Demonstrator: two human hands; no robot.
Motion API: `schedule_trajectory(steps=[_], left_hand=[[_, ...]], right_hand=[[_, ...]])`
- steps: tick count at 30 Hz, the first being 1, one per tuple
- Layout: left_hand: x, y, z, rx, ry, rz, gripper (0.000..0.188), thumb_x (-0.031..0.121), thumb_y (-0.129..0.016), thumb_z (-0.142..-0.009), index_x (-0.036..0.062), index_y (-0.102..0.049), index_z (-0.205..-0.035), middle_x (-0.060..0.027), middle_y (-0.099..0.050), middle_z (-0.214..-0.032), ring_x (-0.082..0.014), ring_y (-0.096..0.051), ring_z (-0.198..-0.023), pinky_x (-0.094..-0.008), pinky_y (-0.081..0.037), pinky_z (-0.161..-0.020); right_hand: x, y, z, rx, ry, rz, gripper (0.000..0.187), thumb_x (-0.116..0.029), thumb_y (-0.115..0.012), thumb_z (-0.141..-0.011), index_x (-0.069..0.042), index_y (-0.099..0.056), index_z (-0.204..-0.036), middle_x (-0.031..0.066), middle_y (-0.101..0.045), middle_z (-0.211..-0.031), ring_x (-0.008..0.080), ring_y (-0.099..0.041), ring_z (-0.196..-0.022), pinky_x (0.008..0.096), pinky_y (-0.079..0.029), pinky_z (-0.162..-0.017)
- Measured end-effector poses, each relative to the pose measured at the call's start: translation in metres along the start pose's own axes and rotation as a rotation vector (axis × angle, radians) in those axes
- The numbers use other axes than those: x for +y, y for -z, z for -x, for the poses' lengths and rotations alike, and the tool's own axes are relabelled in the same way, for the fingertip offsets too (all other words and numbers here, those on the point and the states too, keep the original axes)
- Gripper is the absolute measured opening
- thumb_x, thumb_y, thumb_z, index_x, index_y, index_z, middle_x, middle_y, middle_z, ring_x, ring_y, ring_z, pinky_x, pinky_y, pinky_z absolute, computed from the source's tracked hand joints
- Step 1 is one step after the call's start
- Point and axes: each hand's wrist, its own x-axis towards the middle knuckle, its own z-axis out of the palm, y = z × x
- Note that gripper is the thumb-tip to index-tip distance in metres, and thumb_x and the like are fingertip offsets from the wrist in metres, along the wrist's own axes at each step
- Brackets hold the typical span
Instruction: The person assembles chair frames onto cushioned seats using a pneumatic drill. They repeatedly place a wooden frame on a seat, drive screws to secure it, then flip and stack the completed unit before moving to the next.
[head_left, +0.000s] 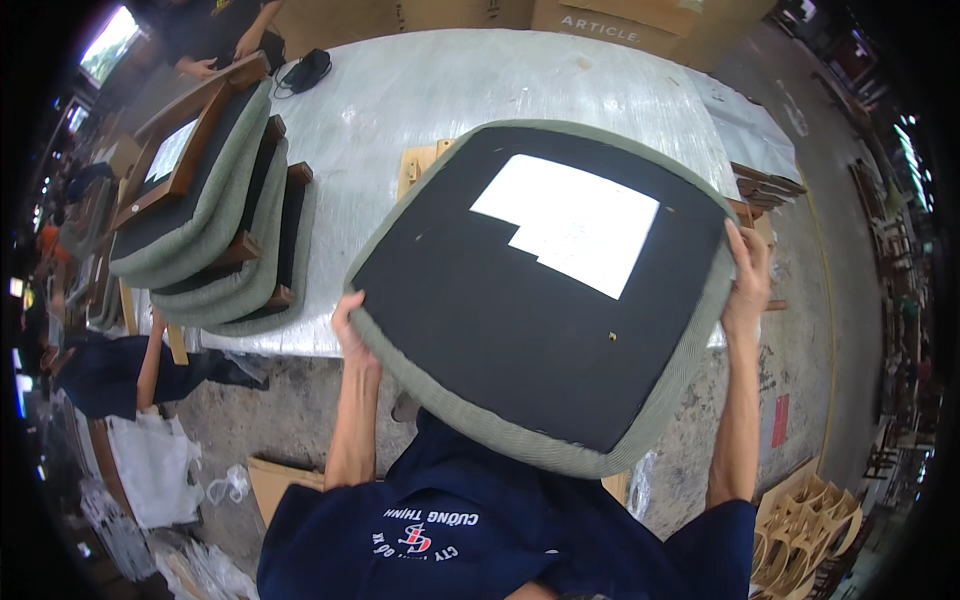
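Between both hands I hold up a large chair seat cushion [500,350], its black underside toward me and its rim wrapped in grey-green ribbed fabric. White paper sheets [590,220] lie on that underside. My left hand [352,332] grips the near left edge, thumb over the rim. On the right edge, my right hand [746,280] is closed round the rim, fingers partly hidden. Behind the cushion, a wooden piece [415,170] shows in part on the wrapped table.
A stack of similar cushions with wooden frames [190,230] stands at the table's left. The plastic-covered table [400,90] carries a black item [305,72]. Cardboard boxes [610,30] stand beyond. Curved wooden parts [805,525] lie at lower right. Two other people [215,40] are on the left.
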Motion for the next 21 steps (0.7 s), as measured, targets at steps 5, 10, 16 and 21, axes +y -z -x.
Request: schedule_trajectory(steps=[5,10,16,21], left_hand=[[-0.055,-0.022,0.083,0.148,0.031,-0.012,0.049,0.018,-0.064,-0.085,-0.0022,-0.058,-0.13,-0.0151,-0.067,-0.124,-0.0274,-0.068,-0.109,-0.0419,-0.058,-0.093],[-0.109,-0.03,0.063,0.287,0.065,-0.095,0.044,0.014,-0.066,-0.091,-0.0025,-0.058,-0.131,-0.0112,-0.067,-0.124,-0.0238,-0.068,-0.111,-0.0398,-0.057,-0.097],[-0.115,-0.005,0.014,0.353,0.121,-0.418,0.062,0.043,-0.07,-0.095,-0.006,-0.057,-0.132,-0.0151,-0.07,-0.118,-0.0247,-0.072,-0.104,-0.0399,-0.062,-0.087],[-0.121,0.031,-0.022,0.476,0.371,-0.895,0.1,0.072,-0.066,-0.087,-0.0151,-0.053,-0.133,-0.0256,-0.071,-0.112,-0.0336,-0.075,-0.098,-0.0423,-0.064,-0.077]], right_hand=[[0.021,-0.112,0.061,-0.36,-0.689,-1.111,0.064,-0.044,-0.041,-0.109,-0.003,-0.037,-0.158,0.0158,-0.046,-0.156,0.0264,-0.045,-0.142,0.0407,-0.036,-0.119],[0.024,-0.108,0.109,-0.473,-1.085,-1.51,0.073,-0.048,-0.044,-0.108,0.002,-0.03,-0.159,0.0213,-0.046,-0.155,0.0299,-0.044,-0.144,0.041,-0.035,-0.119],[-0.005,-0.14,0.156,-0.381,-1.253,-1.306,0.08,-0.011,-0.078,-0.091,0.008,-0.032,-0.154,0.023,-0.057,-0.141,0.0258,-0.056,-0.129,0.0387,-0.043,-0.112],[-0.012,-0.208,0.177,-0.142,-1.128,-0.829,0.079,-0.021,-0.082,-0.089,0.012,-0.04,-0.148,0.0276,-0.058,-0.136,0.0282,-0.058,-0.126,0.0408,-0.049,-0.104]])
